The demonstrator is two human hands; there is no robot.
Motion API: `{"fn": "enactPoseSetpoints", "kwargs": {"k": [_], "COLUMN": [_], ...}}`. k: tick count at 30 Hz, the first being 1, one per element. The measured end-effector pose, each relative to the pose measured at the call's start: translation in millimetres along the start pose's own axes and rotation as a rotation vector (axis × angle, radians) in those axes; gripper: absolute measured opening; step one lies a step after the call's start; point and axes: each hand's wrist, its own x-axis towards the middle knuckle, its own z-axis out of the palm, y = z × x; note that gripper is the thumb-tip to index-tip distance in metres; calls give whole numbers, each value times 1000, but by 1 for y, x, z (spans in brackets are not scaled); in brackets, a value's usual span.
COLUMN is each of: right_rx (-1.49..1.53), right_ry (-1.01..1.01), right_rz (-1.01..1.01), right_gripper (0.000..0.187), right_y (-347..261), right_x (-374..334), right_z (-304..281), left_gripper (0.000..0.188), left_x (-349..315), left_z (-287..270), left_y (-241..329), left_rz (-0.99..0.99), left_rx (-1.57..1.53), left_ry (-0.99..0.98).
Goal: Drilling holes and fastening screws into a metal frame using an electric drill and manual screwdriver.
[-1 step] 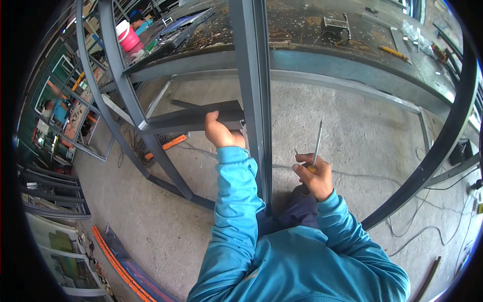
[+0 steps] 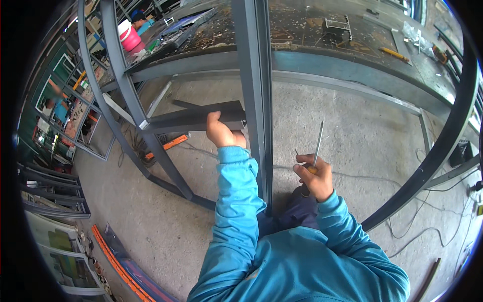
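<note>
My left hand is wrapped round the right end of a dark grey metal crossbar, thumb on top. That end meets an upright dark grey profile in front of me; I cannot tell whether it touches. At its left end the crossbar joins another slanting dark bar. To the right of the upright, my right hand holds a screwdriver by its yellowish handle, shaft pointing up. A thin small piece, perhaps a screw, sticks up by the fingertips; its kind is not clear.
A scuffed workbench runs beyond the frame, bearing metal offcuts and a yellow tool. A curved dark bar bounds the right. Cables and an orange bar lie on the concrete floor. People work far left.
</note>
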Motion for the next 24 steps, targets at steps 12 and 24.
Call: {"fn": "enactPoseSetpoints", "kwargs": {"k": [12,24], "right_rx": [2,-42], "right_ry": [-35,25], "right_rz": [-100,-237], "right_gripper": [27,44], "right_y": [1,12], "right_x": [-1,25], "right_z": [9,36], "left_gripper": [29,28], "left_x": [-7,-5], "left_z": [-24,-32], "left_y": [-9,-10], "left_rz": [129,170], "left_rx": [129,214], "left_ry": [87,90]}}
